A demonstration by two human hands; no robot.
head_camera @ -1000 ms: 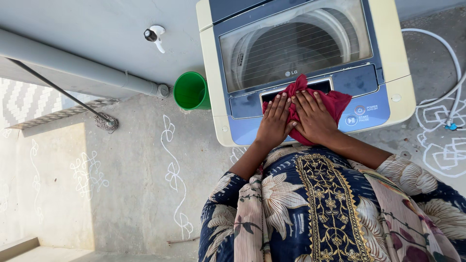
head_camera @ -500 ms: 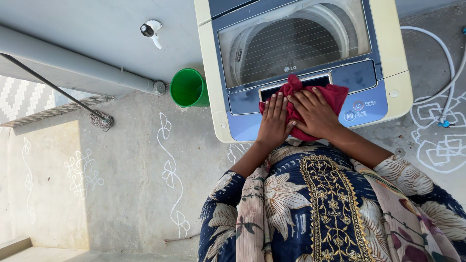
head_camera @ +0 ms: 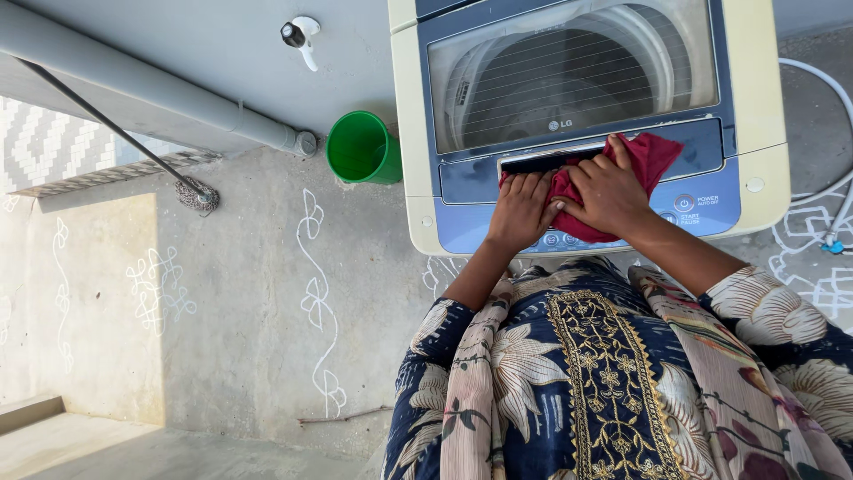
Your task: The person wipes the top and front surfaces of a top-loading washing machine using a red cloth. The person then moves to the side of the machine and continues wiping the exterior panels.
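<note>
A top-loading washing machine (head_camera: pixel 764 80) with a cream body and a blue control panel stands in front of me, its clear lid closed over the drum. A dark red cloth (head_camera: pixel 653 156) lies bunched on the control panel. My left hand (head_camera: pixel 520 209) presses flat on the cloth's left part. My right hand (head_camera: pixel 609 191) lies on the cloth's middle, fingers curled over it. Both hands cover much of the cloth and several panel buttons.
A green plastic bucket (head_camera: pixel 360 147) stands left of the machine against the wall. A grey pipe (head_camera: pixel 151 89) and a thin rod run along the wall at left. A white hose (head_camera: pixel 831 84) curls at the right. White chalk patterns mark the concrete floor.
Both hands have slid the red cloth a little across the control panel, and the cloth is more bunched. The camera view has shifted slightly.
</note>
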